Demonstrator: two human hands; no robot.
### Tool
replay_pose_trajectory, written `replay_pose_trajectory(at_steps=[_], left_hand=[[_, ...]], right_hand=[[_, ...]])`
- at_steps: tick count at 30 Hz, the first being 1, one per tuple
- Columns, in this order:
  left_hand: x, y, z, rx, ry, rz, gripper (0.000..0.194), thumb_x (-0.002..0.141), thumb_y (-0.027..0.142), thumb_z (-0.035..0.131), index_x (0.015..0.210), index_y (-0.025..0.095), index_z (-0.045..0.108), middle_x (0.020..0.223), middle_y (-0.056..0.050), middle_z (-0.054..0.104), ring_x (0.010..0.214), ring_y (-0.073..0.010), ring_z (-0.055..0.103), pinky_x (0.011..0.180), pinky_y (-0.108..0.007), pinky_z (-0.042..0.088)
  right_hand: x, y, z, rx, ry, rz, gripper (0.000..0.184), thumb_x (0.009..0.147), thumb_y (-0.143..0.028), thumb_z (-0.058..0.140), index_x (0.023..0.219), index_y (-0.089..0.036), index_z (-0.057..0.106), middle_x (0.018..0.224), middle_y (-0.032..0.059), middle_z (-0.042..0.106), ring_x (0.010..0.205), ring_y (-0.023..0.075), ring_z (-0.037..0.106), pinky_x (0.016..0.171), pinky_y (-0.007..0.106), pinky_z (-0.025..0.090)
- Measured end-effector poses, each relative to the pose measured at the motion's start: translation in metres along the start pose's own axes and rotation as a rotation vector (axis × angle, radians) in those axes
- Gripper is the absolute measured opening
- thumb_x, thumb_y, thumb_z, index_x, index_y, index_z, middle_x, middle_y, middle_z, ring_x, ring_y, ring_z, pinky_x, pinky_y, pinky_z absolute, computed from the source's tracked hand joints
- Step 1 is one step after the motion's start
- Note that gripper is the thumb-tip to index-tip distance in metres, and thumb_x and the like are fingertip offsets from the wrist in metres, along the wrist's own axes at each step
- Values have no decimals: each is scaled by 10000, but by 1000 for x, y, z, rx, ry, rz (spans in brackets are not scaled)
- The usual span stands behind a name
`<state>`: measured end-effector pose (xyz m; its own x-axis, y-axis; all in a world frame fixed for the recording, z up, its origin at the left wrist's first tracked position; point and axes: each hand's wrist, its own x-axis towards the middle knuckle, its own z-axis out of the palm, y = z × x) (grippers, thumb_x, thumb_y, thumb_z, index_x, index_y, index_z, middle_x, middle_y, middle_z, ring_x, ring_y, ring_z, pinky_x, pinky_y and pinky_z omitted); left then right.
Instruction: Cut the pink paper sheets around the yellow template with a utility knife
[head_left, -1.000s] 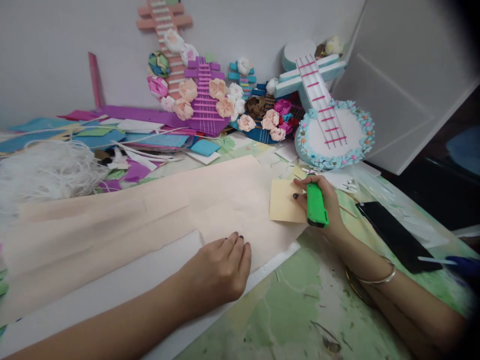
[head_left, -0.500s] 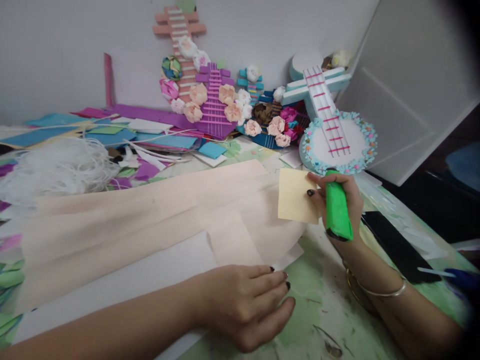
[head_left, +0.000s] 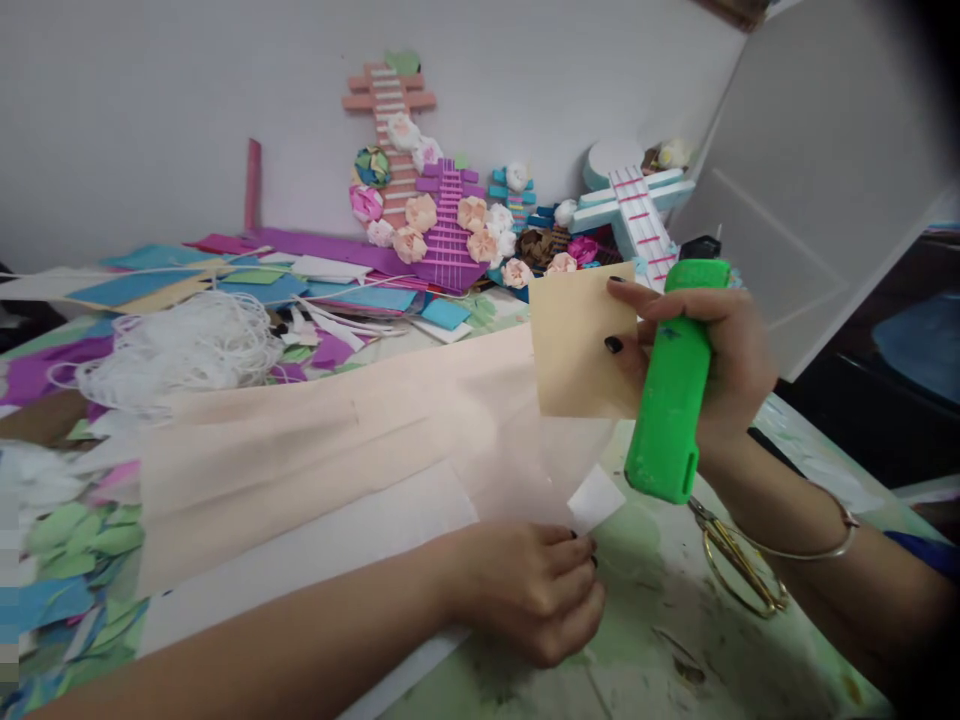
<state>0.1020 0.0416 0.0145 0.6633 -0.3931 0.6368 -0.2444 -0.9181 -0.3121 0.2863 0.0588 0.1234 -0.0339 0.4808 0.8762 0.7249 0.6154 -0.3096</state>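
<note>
My right hand is raised above the table, wrapped round a bright green utility knife that hangs downward. Its fingertips also pinch a small cream square of paper, held upright. My left hand rests near the table's front edge, fingers curled and pinching the lower right edge of a large peach paper sheet, which is slightly lifted there. A white sheet lies under the peach one.
Gold-handled scissors lie under my right wrist on the stained green tabletop. A tangle of white string sits at left among coloured foam scraps. Guitar-shaped foam crafts with paper flowers lean against the back wall.
My right hand lifted the green knife and cream square up off the table. My left hand slid to the peach sheet's edge and closed on it, raising that corner.
</note>
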Motion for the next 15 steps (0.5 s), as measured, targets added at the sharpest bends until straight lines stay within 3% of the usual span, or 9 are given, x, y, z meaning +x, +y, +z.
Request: replay_pose_trajectory(at_steps=[3, 15], left_hand=[[-2, 0, 1, 14, -8, 10, 208, 908, 146, 521, 844, 109, 716, 805, -136, 723, 896, -237, 705, 743, -310, 579], [-1, -1, 5, 32, 21, -20, 175, 909, 143, 542, 909, 65, 698, 822, -128, 721, 912, -232, 698, 789, -314, 562]], right_hand=[[-1, -7, 1, -37, -9, -50, 177, 864, -236, 653, 1008, -318, 592, 1081, 3, 693, 1111, 276, 675, 911, 424, 548], [-20, 29, -30, -223, -55, 162, 242, 826, -274, 670, 1054, -275, 590, 1185, 48, 710, 1024, 269, 697, 882, 433, 533]])
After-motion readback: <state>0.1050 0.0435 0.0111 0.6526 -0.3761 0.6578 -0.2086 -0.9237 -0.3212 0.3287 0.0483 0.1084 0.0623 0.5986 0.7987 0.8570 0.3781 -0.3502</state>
